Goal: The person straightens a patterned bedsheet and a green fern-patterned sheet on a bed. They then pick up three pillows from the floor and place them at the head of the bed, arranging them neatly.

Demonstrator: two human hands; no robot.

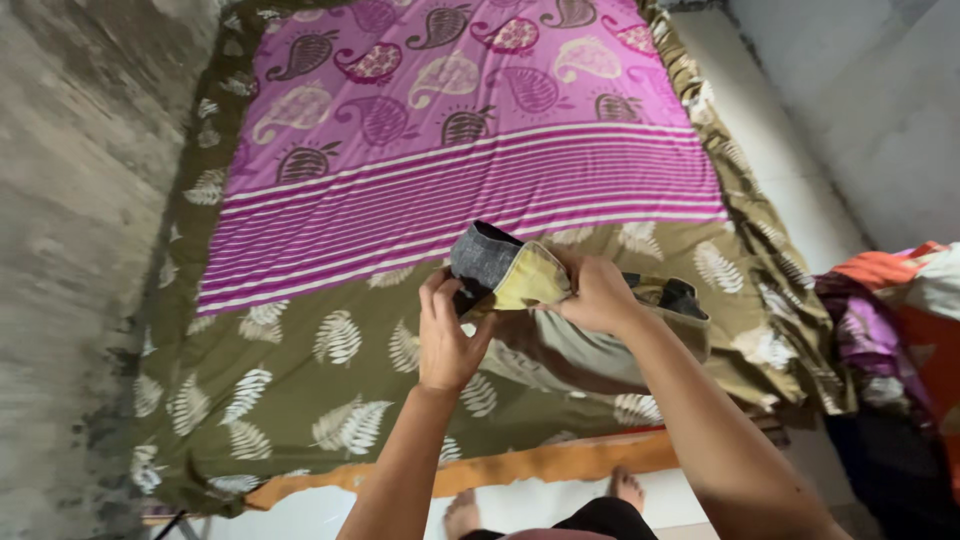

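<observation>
Concrete wall: rough grey wall [70, 250] runs down the left, just beside the bed.
Sheet: olive bedsheet [300, 390] with pale fern leaves, and a pink paisley-and-stripe panel [450, 150] across its upper half, spread fairly flat over the bed.
Left hand: left hand [445, 335] is up over the near part of the sheet, fingers curled shut on the dark grey waistband end of the trousers [500, 265], thumb pressing from the front.
Trousers: grey garment with a yellowish pocket lining turned out, held between both hands above the sheet; the khaki remainder drapes down onto the bed at the right.
Right hand: right hand [600, 295] clamps the lining and waistband from the other side, a tight closed pinch.
Doing it well: I'd judge the pinch wants to sit on the seam, both hands level, so the cloth pulls taut without twisting.
Watch: the trailing part could drag and rumple the sheet.
Clothes pile: orange and purple clothes [900, 310] heaped at far right, well apart.
Feet: bare feet [625, 490] on the pale floor [540, 500] at the bed's near edge.
</observation>
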